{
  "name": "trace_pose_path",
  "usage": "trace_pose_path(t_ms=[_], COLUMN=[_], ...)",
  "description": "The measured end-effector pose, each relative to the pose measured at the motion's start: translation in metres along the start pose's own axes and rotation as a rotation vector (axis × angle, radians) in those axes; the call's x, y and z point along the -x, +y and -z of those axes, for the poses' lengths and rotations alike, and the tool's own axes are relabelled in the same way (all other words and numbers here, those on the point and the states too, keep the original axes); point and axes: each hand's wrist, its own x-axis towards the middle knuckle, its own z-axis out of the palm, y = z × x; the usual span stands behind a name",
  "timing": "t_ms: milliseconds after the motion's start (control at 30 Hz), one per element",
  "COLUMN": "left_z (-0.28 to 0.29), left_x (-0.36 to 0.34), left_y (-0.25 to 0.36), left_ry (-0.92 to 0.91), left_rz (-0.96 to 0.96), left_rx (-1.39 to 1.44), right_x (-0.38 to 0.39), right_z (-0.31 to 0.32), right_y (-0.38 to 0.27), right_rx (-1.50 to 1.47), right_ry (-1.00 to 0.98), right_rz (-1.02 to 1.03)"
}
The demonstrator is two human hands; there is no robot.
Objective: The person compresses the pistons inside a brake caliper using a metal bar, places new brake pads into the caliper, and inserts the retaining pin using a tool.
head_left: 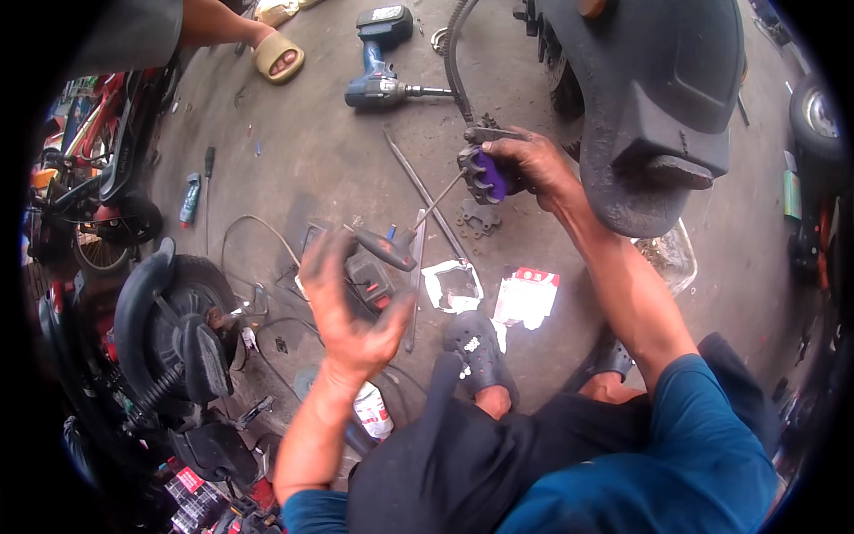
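Observation:
My right hand [541,167] grips a dark brake caliper [469,169] with a purple part [490,178] on it, beside a black ribbed hose. A T-handle wrench [384,248] has its thin shaft reaching up to the caliper; whether its tip sits inside a bolt cannot be made out. My left hand [349,325] is just to the left of the wrench's dark handle, slightly blurred. Its fingers are spread, and nothing shows in the palm. Below the caliper, a flat dark metal piece [479,217] lies on the floor.
A blue cordless impact wrench [378,84] lies ahead. At upper right hangs a large dark fender [654,98]. A long metal bar [414,173], torn white-and-red packaging [527,296] and a plastic tray [678,258] lie around. Another person's sandalled foot [280,59] is at upper left.

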Motion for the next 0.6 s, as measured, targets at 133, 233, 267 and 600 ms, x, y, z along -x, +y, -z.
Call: trace_pose_path(t_ms=[133, 233, 267, 600], left_z=[-0.005, -0.016, -0.019, -0.006], left_x=[0.01, -0.014, -0.019, 0.0], left_y=[-0.002, 0.003, 0.0, -0.013], left_ry=[-0.118, -0.189, -0.241, 0.045], left_rz=[0.932, 0.944, 0.824, 0.36], left_rx=[0.889, 0.826, 0.69, 0.222], right_x=[0.002, -0.008, -0.009, -0.02], right_z=[-0.001, 0.0, 0.0, 0.013], right_y=[-0.001, 0.007, 0.008, 0.013], right_rx=[-0.057, 0.008, 0.01, -0.002], right_ry=[-0.069, -0.061, -0.065, -0.086], right_rz=[-0.027, -0.018, -0.018, -0.034])
